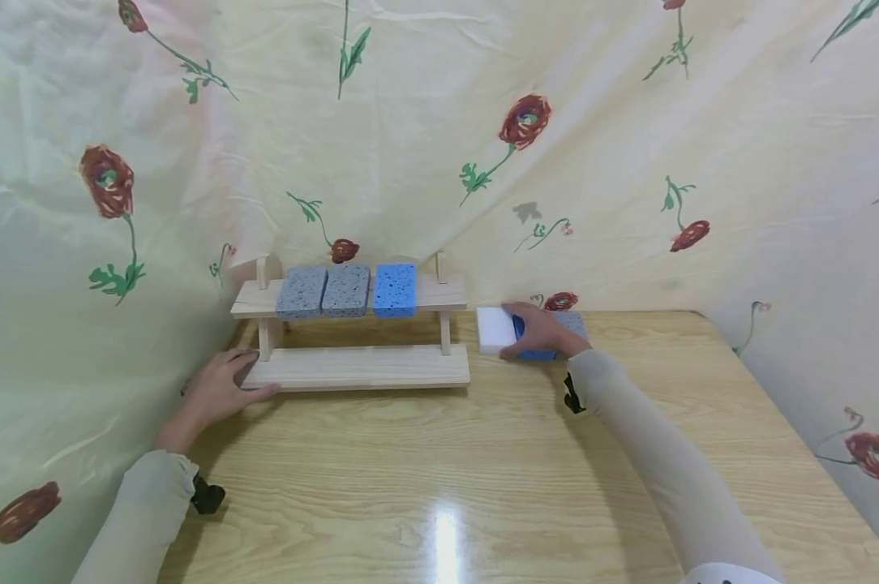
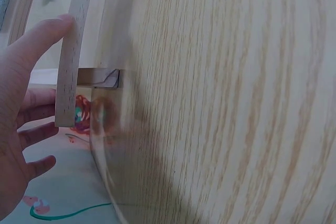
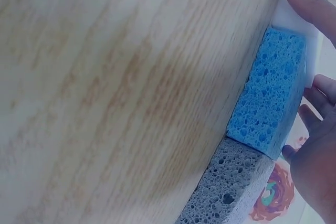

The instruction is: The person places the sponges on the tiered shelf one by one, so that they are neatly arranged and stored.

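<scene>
A two-tier wooden shelf (image 1: 359, 367) stands at the back of the table. My left hand (image 1: 216, 388) grips the left end of its lower board (image 2: 71, 72), thumb along the front edge and fingers behind. On the upper board lie two grey sponges (image 1: 302, 292) and a blue sponge (image 1: 394, 290). Right of the shelf, my right hand (image 1: 540, 331) holds a white sponge (image 1: 494, 328) between thumb and fingers at its front and back edges. Beneath the palm sits another blue sponge (image 3: 268, 87), with a grey sponge (image 3: 226, 184) touching its right end.
The wooden table (image 1: 410, 470) stretches in front of the shelf and to the right. A flowered cloth (image 1: 410, 146) hangs close behind the shelf and sponges, and along both sides.
</scene>
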Demonstrator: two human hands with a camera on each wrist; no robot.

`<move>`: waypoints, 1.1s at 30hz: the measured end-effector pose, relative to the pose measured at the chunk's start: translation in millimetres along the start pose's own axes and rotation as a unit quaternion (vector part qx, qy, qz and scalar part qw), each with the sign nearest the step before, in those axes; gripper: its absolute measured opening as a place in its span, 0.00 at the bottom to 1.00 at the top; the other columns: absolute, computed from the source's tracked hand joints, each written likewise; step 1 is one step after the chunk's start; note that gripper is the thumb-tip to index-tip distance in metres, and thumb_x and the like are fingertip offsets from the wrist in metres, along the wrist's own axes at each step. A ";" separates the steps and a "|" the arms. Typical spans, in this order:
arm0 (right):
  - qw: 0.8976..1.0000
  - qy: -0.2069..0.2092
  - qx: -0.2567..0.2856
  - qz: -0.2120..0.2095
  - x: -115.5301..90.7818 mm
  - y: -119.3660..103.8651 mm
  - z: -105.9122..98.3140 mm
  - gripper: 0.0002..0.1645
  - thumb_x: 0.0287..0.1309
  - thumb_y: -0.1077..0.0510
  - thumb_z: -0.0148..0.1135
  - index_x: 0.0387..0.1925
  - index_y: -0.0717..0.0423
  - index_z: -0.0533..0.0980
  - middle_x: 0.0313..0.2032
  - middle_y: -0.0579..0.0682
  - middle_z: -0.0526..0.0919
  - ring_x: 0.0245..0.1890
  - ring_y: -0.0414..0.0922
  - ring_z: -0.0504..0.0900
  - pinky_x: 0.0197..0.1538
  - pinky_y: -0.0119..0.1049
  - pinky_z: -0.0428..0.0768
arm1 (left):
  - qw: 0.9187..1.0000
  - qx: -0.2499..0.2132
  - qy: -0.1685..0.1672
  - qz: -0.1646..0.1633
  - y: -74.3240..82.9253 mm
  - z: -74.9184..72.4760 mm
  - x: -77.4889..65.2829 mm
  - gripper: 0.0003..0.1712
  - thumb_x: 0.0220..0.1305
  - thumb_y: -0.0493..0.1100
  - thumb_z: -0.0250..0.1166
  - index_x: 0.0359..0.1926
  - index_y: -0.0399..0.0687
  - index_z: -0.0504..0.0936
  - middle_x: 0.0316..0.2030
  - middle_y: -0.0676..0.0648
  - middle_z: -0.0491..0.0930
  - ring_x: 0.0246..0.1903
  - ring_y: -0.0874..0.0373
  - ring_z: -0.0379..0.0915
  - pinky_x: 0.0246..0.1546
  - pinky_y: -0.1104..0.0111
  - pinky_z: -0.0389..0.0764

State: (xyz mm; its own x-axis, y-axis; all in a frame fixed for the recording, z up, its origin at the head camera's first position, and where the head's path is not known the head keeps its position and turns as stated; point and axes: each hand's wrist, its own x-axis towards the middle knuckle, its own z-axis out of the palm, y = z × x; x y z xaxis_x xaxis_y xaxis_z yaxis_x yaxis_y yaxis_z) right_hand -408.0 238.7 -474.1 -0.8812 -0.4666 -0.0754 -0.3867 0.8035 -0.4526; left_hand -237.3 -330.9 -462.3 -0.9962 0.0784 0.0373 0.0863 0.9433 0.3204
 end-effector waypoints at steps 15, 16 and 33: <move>0.999 0.026 -0.011 -0.017 -7.3 -5.3 8.6 0.64 0.43 0.40 0.81 0.76 0.61 0.61 0.72 0.64 0.68 0.69 0.62 0.70 0.71 0.59 0.69 | 1.000 0.004 -0.001 0.004 0.1 -1.5 -1.5 0.57 0.57 0.74 0.67 0.71 0.34 0.70 0.71 0.27 0.63 0.69 0.27 0.58 0.60 0.25 0.63; 0.999 0.029 -0.009 -0.017 -8.2 -5.9 8.9 0.64 0.42 0.41 0.82 0.76 0.62 0.62 0.71 0.65 0.68 0.69 0.62 0.70 0.71 0.59 0.69 | 1.000 0.003 -0.001 0.005 0.0 -1.5 -1.4 0.57 0.57 0.74 0.67 0.71 0.34 0.70 0.71 0.27 0.63 0.69 0.27 0.58 0.61 0.26 0.63; 0.997 0.066 -0.019 -0.028 -18.5 -17.1 14.4 0.66 0.44 0.38 0.80 0.78 0.57 0.58 0.74 0.64 0.64 0.72 0.64 0.65 0.73 0.63 0.65 | 1.000 -0.004 0.000 0.001 -1.2 0.7 0.3 0.57 0.56 0.74 0.68 0.71 0.34 0.70 0.71 0.27 0.63 0.69 0.27 0.58 0.60 0.25 0.62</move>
State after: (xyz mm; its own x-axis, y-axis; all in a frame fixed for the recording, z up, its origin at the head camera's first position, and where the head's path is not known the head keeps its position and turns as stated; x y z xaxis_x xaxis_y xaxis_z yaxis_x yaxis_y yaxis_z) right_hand -381.2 228.3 -477.8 -0.8851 -0.4603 0.0688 -0.4443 0.7916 -0.4194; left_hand -237.7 -331.8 -463.3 -0.9961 0.0806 0.0372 0.0883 0.9408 0.3273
